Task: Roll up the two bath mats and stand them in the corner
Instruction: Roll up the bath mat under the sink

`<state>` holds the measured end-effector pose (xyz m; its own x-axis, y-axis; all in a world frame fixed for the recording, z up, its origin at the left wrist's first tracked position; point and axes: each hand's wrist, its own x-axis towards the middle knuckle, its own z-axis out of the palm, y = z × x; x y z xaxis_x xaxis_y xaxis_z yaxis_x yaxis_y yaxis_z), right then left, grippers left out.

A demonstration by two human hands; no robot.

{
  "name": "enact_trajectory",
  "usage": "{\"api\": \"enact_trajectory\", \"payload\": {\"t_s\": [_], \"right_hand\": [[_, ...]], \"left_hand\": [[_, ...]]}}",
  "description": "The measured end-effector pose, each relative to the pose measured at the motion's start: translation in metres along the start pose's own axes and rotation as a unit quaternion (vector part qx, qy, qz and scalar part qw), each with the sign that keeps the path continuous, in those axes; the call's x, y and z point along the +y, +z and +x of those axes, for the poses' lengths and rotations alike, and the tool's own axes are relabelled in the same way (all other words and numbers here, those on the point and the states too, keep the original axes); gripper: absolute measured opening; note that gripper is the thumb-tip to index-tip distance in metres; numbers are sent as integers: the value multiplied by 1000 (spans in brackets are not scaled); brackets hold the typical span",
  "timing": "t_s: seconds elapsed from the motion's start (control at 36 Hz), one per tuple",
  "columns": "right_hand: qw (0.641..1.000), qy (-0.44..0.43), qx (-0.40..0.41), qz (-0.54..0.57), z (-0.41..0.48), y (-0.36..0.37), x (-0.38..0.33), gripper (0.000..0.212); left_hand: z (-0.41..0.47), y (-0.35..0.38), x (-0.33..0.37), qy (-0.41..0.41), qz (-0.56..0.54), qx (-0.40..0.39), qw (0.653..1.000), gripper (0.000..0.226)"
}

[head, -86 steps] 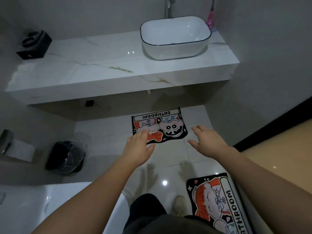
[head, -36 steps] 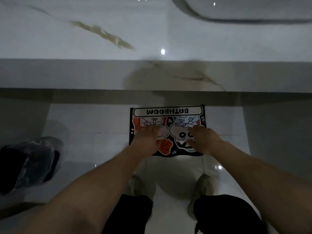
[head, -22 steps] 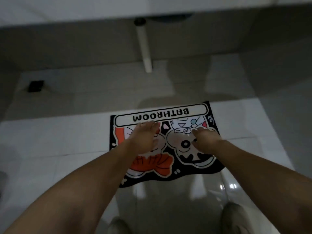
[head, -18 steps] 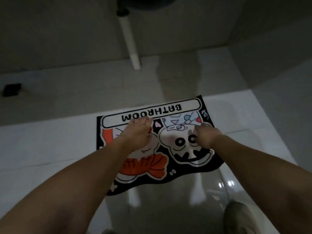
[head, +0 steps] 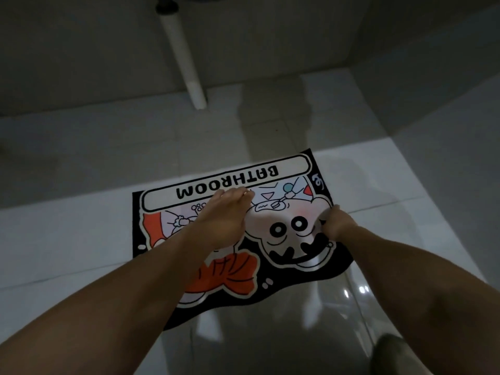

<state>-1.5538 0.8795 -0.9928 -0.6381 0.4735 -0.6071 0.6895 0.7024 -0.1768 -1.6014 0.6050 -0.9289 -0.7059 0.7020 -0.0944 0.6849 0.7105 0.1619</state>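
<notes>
One bath mat (head: 286, 169), black with cartoon figures and the word BATHROOM, lies flat on the white tiled floor below the counter. My left hand (head: 224, 215) rests flat on its middle, fingers stretched out and reaching the lettering. My right hand (head: 335, 223) sits at the mat's right edge with its fingers curled down over that edge. Both forearms cover part of the mat's near half. The second bath mat is out of view.
A white drain pipe (head: 181, 55) runs down to the floor just behind the mat. The back wall (head: 81, 63) and a right wall (head: 433, 63) close in the space. My shoe (head: 392, 353) stands on the floor at the bottom right.
The view has dropped low and close to the mat under the counter. My right hand slid from the mat's middle to its right edge and curled. My left hand stayed flat on it.
</notes>
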Motion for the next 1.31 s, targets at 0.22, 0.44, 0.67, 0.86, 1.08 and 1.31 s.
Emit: {"api": "enact_trajectory", "payload": {"t_s": [0.22, 0.44, 0.67, 0.86, 1.08, 1.31], "right_hand": [[998, 35, 40, -45, 33, -8, 4, 57], [998, 10, 8, 56, 23, -3, -6, 49], [994, -98, 43, 24, 13, 18, -18, 30], [922, -341, 86, -163, -37, -50, -56, 54], [818, -497, 87, -277, -116, -152, -101, 66], [748, -537, 163, -353, -137, -189, -119, 66]], "left_hand": [[3, -2, -7, -18, -42, 24, 999, 55], [9, -4, -7, -47, -37, -8, 998, 63], [15, -10, 3, -22, -34, -14, 999, 64], [39, -34, 7, -23, -53, 43, 997, 69], [58, -77, 2, -18, -74, 9, 997, 62], [38, -134, -6, -79, -97, 36, 991, 36]]}}
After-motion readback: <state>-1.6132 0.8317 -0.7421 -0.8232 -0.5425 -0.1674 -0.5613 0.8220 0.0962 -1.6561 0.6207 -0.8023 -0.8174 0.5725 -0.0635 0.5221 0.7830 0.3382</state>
